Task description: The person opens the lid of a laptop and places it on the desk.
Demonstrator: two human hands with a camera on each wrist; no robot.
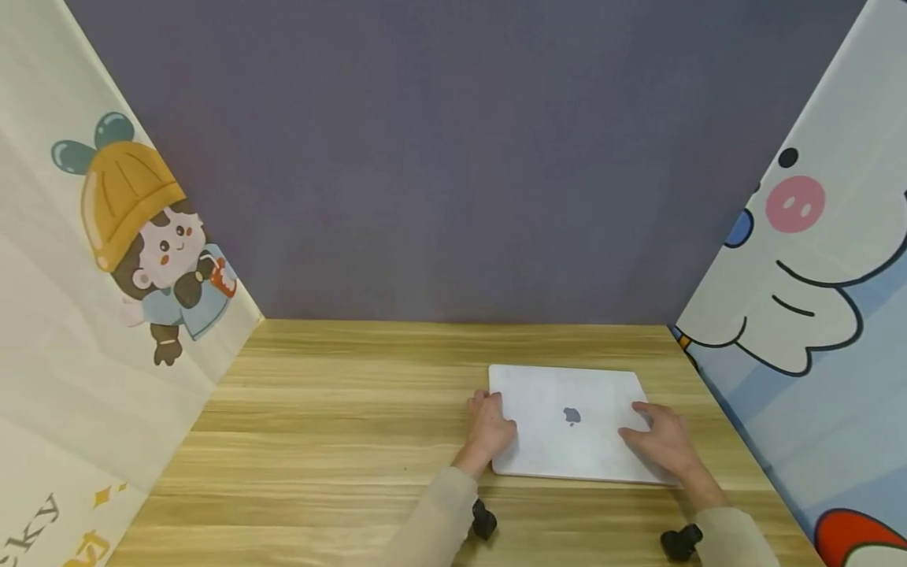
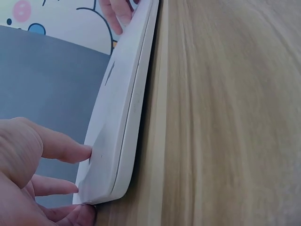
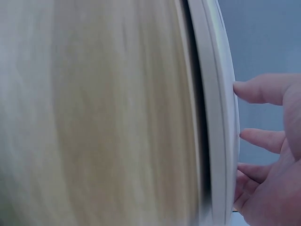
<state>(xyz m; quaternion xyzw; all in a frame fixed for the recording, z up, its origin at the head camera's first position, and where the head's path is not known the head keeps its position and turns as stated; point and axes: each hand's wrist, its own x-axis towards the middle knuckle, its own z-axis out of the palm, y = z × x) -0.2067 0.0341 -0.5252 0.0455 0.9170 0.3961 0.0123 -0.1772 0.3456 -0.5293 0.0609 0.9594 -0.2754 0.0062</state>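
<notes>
- 1 laptop [image 1: 560, 441], silver-white, lid down, apple logo [image 1: 571, 416] mid-lid; lies flat-ish on desk [image 1: 333, 425], right of ctr, well apart from back wall.
- L hand [image 1: 489, 425]: grips laptop's left edge, thumb on lid, other fingers round the side.
- R hand [image 1: 666, 441]: holds right edge, thumb + index spread w/ tips on lid, rest curled at the side.
- Dark strip under laptop's near edge in both wrist views; can't tell if shadow or a slight lift.
- Desk: light wood, streaky grain running L–R.
- Room: 3 walls. Far = plain dk grey [image 1: 453, 157]; left = cream w/ cartoon kid [image 1: 163, 244], yellow hat; right = white/blue w/ pink-snouted cartoon [image 1: 843, 315].
- 2 beige sleeves [image 1: 432, 520], near side; 2 sm. black devices [image 1: 483, 520], 1 per wrist.
</notes>
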